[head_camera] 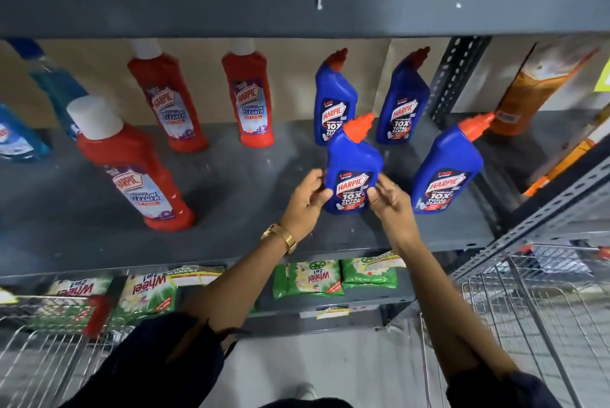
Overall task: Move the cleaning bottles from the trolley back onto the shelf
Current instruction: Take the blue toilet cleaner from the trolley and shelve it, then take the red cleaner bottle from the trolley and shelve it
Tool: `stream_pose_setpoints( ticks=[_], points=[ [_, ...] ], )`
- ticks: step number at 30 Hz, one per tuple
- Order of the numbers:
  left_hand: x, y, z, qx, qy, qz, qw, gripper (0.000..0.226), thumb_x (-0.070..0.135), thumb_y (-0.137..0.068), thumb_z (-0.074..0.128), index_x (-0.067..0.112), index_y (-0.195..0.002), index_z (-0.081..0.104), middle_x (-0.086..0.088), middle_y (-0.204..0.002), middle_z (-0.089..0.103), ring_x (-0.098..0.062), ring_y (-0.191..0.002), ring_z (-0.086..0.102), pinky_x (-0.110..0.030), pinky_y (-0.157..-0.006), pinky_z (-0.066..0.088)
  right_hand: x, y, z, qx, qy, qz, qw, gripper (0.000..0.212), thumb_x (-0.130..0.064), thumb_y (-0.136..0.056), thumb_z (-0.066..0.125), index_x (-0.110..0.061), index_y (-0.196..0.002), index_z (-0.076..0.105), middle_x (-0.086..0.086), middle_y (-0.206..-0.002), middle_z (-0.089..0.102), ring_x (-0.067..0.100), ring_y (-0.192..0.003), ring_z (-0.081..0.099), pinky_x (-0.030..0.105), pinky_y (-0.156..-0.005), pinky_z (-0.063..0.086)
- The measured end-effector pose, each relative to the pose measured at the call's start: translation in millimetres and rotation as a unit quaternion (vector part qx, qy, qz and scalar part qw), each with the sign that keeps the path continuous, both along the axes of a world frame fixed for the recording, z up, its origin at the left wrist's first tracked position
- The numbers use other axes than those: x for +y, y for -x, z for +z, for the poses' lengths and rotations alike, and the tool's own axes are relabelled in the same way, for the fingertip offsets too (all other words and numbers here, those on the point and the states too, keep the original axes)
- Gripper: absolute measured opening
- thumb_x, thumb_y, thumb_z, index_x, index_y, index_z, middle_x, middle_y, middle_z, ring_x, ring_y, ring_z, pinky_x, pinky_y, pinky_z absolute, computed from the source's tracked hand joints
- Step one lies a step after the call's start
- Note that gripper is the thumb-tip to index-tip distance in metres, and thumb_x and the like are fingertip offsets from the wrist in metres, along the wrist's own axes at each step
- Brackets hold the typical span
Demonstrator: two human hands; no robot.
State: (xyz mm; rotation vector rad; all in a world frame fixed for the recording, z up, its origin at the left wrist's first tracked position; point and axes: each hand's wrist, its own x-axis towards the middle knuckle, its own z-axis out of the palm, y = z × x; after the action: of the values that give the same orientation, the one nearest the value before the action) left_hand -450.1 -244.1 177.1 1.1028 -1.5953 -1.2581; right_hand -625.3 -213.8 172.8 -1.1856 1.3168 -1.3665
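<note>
A blue Harpic bottle (353, 156) with an orange-red cap stands upright on the grey shelf (247, 183), near its front. My left hand (305, 199) touches its lower left side and my right hand (389, 199) its lower right side, fingers partly spread around the label. Another blue bottle (449, 166) stands just right of it. Two more blue bottles (335, 100) (402, 100) stand behind. Three red Harpic bottles (132, 170) (168, 100) (249, 97) stand to the left.
Light blue bottles (19, 140) sit at the far left of the shelf. Green Wheel detergent packs (310, 279) lie on the shelf below. A wire trolley (528, 308) is at the lower right, another wire basket (43, 351) at the lower left. An upper shelf beam (297, 1) overhangs.
</note>
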Motion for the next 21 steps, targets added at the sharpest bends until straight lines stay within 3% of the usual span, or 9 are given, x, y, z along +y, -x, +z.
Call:
stream_pose_setpoints(
  ticks=[4,7,9,12,14,16,19,20,21],
  points=[
    [21.1,-8.8,6.8,0.028,-0.023,0.024,0.999,0.049,0.006,-0.096,0.050,0.007,-0.142,0.034,-0.015,-0.143,0.049,-0.018,-0.130,0.048,-0.036,-0.109,0.043,29.6,-27.3,-9.5,0.027,0.009,-0.139,0.990,0.038,-0.010,-0.098,0.048,-0.005,-0.135,0.047,0.010,-0.137,0.054,0.017,-0.126,0.051,0.034,-0.106,0.043],
    [53.6,-41.8,4.6,0.062,-0.015,0.080,0.995,0.047,0.006,-0.095,0.051,0.009,-0.141,0.038,-0.011,-0.143,0.049,-0.014,-0.133,0.046,-0.024,-0.109,0.039,69.3,-75.3,-17.4,0.045,0.045,-0.249,0.967,0.031,-0.020,-0.098,0.050,-0.008,-0.125,0.055,0.002,-0.124,0.060,-0.005,-0.112,0.055,0.022,-0.101,0.045],
    [81.1,-73.7,4.1,0.073,0.010,0.110,0.991,0.038,0.008,-0.095,0.052,0.012,-0.132,0.047,-0.009,-0.135,0.057,-0.012,-0.126,0.054,-0.015,-0.102,0.043,95.0,-115.1,-18.8,0.091,0.079,-0.234,0.965,0.028,-0.025,-0.097,0.048,-0.011,-0.119,0.059,0.004,-0.118,0.063,-0.008,-0.108,0.055,0.011,-0.094,0.042],
    [124.9,-147.2,0.6,0.053,0.054,0.190,0.979,0.026,0.013,-0.094,0.053,0.016,-0.120,0.055,-0.003,-0.129,0.061,-0.011,-0.119,0.059,-0.014,-0.097,0.045,122.5,-196.1,-17.5,0.119,0.070,-0.072,0.988,0.025,-0.028,-0.097,0.042,-0.026,-0.116,0.058,-0.003,-0.118,0.064,0.002,-0.112,0.057,0.016,-0.098,0.040],
    [151.4,-203.9,-5.2,0.021,0.076,0.263,0.962,0.025,0.012,-0.094,0.049,0.012,-0.117,0.058,-0.005,-0.125,0.062,-0.016,-0.117,0.060,-0.022,-0.100,0.047,134.0,-249.5,-18.9,0.133,0.060,0.064,0.987,0.028,-0.026,-0.098,0.040,-0.025,-0.119,0.058,-0.005,-0.122,0.063,0.007,-0.117,0.055,0.020,-0.102,0.038],
    [184.1,-269.5,-19.8,-0.020,0.076,0.340,0.937,0.026,0.011,-0.093,0.046,0.004,-0.115,0.059,-0.011,-0.120,0.064,-0.019,-0.113,0.061,-0.030,-0.096,0.049,142.6,-307.9,-26.3,0.172,0.045,0.189,0.966,0.030,-0.025,-0.098,0.041,-0.018,-0.122,0.059,-0.001,-0.124,0.063,0.010,-0.117,0.055,0.024,-0.102,0.040],
    [238.0,-362.8,-59.8,-0.060,0.005,0.455,0.889,0.026,0.007,-0.092,0.051,-0.007,-0.113,0.058,-0.011,-0.112,0.064,0.012,-0.095,0.061,-0.010,-0.082,0.049,152.6,-392.3,-42.8,0.222,0.022,0.331,0.917,0.032,-0.023,-0.099,0.043,-0.010,-0.122,0.061,0.009,-0.121,0.066,0.019,-0.113,0.059,0.028,-0.098,0.044],
    [253.8,-387.4,-76.5,-0.075,-0.048,0.475,0.875,0.026,0.005,-0.091,0.053,-0.010,-0.111,0.059,-0.016,-0.109,0.065,0.014,-0.088,0.061,-0.009,-0.079,0.049,155.6,-415.2,-49.6,0.240,0.014,0.368,0.898,0.031,-0.021,-0.099,0.044,-0.007,-0.121,0.060,0.013,-0.119,0.066,0.024,-0.112,0.060,0.032,-0.097,0.044],
    [270.4,-413.3,-95.4,-0.094,-0.105,0.495,0.857,0.027,0.006,-0.090,0.053,-0.013,-0.108,0.061,-0.024,-0.106,0.066,0.004,-0.086,0.065,-0.017,-0.080,0.051,158.8,-443.4,-58.3,0.264,0.007,0.400,0.877,0.030,-0.019,-0.099,0.044,-0.006,-0.119,0.060,0.016,-0.118,0.066,0.029,-0.111,0.059,0.035,-0.096,0.044]
  ],
)
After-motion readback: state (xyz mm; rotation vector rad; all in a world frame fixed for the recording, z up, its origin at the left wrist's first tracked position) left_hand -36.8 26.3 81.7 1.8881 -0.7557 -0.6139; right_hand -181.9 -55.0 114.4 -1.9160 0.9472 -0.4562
